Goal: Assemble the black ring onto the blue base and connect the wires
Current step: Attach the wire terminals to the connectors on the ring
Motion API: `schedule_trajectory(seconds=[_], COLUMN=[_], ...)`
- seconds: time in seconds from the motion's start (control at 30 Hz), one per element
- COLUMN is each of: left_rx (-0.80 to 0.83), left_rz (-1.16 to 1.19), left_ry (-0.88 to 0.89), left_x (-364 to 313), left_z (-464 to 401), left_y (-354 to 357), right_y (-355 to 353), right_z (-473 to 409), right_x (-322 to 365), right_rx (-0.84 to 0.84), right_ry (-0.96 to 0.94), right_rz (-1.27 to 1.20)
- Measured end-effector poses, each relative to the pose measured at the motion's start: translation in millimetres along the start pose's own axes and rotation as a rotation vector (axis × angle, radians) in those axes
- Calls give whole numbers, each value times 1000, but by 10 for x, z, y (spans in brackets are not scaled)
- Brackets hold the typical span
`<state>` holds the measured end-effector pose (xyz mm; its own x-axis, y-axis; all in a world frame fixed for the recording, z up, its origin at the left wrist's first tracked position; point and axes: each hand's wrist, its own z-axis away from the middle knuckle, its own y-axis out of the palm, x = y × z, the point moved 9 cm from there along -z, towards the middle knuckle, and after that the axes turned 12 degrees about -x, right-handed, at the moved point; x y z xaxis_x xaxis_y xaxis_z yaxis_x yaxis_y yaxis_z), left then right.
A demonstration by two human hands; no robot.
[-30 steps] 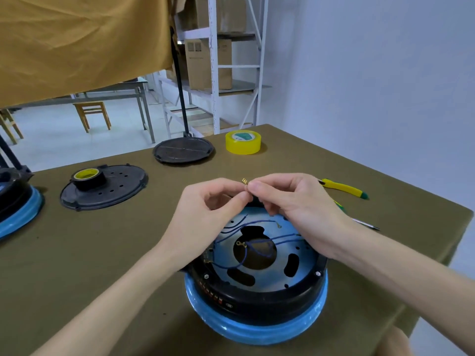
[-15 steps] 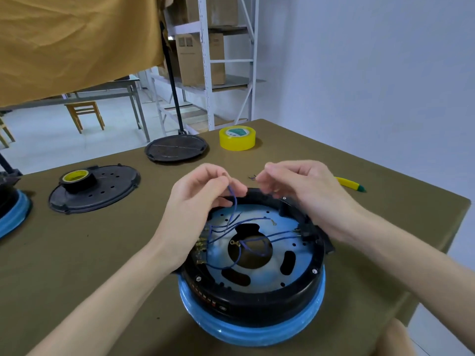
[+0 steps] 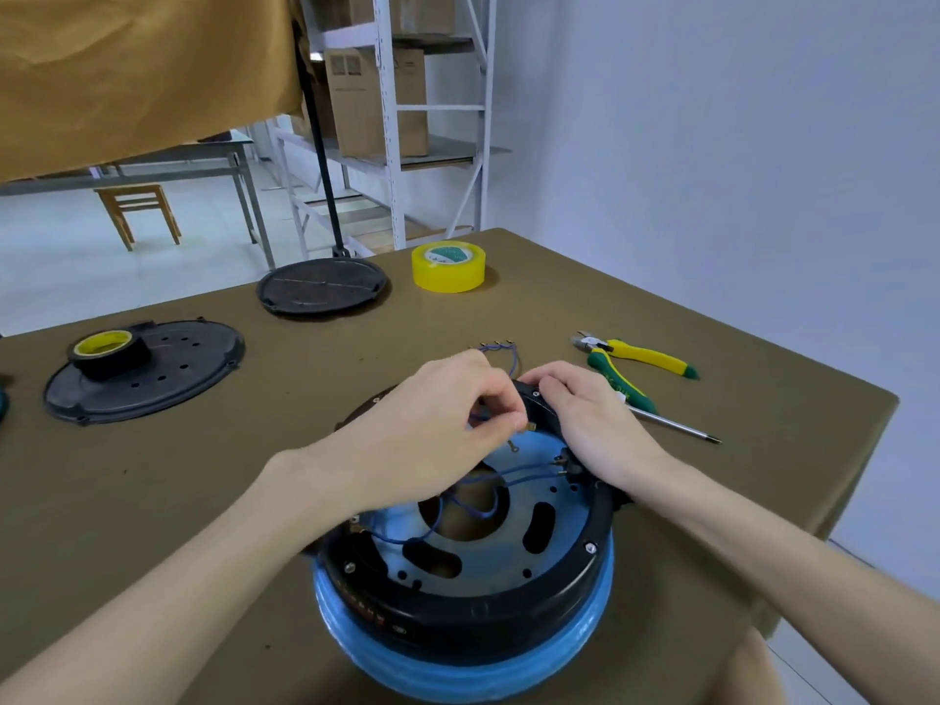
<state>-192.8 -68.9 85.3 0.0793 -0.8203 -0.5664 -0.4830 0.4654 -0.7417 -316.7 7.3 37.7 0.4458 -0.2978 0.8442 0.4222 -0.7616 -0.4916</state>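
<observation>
The blue base (image 3: 458, 669) stands near the table's front edge with the black ring (image 3: 483, 610) seated on top of it. Thin blue wires (image 3: 478, 506) loop across the metal plate inside the ring. My left hand (image 3: 442, 424) hovers over the ring's far side and pinches a blue wire near its brass terminal. My right hand (image 3: 590, 424) grips the ring's far right rim with curled fingers. Loose wire ends with brass terminals (image 3: 501, 348) lie on the table just behind both hands.
Yellow-green pliers (image 3: 636, 361) and a screwdriver (image 3: 676, 424) lie to the right. A yellow tape roll (image 3: 447, 267) and a black round lid (image 3: 320, 286) sit at the back. A black perforated cover (image 3: 147, 368) carrying a tape roll (image 3: 104, 348) lies at left.
Both hands have dropped from above the ring to its far rim. The right hand let go of the small terminal and took hold of the rim; some wire ends now lie on the table.
</observation>
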Motion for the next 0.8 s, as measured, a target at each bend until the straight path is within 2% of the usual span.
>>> schedule_trajectory(seconds=[0.13, 0.27, 0.43, 0.8], left_rx=[160, 144, 145, 193], left_rz=[32, 29, -105, 19], left_ry=[-4, 76, 141, 150], left_x=[77, 53, 32, 17], left_z=[-93, -105, -100, -126], left_y=[230, 262, 284, 379], right_y=[-8, -11, -3, -9], right_z=[6, 7, -8, -19], right_x=[-58, -62, -73, -94], right_rx=[-6, -17, -23, -27], right_ry=[38, 40, 42, 47], right_rz=[-27, -39, -36, -42])
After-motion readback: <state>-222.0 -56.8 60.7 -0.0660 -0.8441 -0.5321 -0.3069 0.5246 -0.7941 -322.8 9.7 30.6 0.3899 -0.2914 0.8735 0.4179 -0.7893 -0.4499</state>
